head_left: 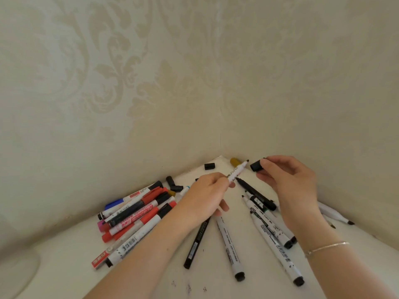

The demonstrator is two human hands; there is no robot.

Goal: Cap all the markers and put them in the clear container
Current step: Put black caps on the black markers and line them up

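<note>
Our left hand (208, 194) pinches a white-barrelled marker with an uncapped black tip (237, 170), fingers curled round its lower barrel so that the tip points up and away toward the wall corner. Our right hand (287, 182) holds a short black plastic cap (257, 165) between thumb and fingertips, its open end facing the marker's tip; cap and tip are near each other but apart.

Left of our left hand lies a heap of capped markers with red, black and blue caps (138, 214), piled across one another on the white tabletop (64, 264). Just beyond our left hand, a few loose black caps (173, 184) lie on the table, and another loose black cap (209, 166) sits farther off, near the corner. A mustard-yellow cap (235, 161) rests behind the held marker's tip.

Between our two hands and under our right wrist, several uncapped white and black markers (267, 225) fan out toward us, tips pointing toward the corner. Right of our right hand, two more uncapped white markers (334, 214) lie by the patterned cream wallpaper (194, 72). A thin gold bracelet (326, 248) circles our right wrist.

We cannot see the clear container in this view.
</note>
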